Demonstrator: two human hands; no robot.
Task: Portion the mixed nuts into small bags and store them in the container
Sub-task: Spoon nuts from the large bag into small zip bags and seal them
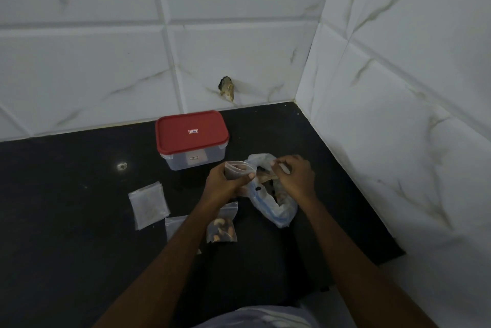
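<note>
Filling step. Left hand [223,181] grips a small zip bag [237,168], mouth open, beside the mixed-nuts bag [276,210] on the counter. Right hand [295,177] has its fingers bunched; what it holds cannot be told. Next, probably: drop nuts in, seal, then unlid the container [191,141].

Dim, soft focus, countertop [66,221] glare, wide-angle bowing

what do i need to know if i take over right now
Left hand holds a small bag open.
Right hand has its fingers pinched at the mouth of the big nut bag; what they pinch is unclear.
Done: one filled bag on the counter.
Left: fill the empty bags, open the lidded container, store all.
</note>
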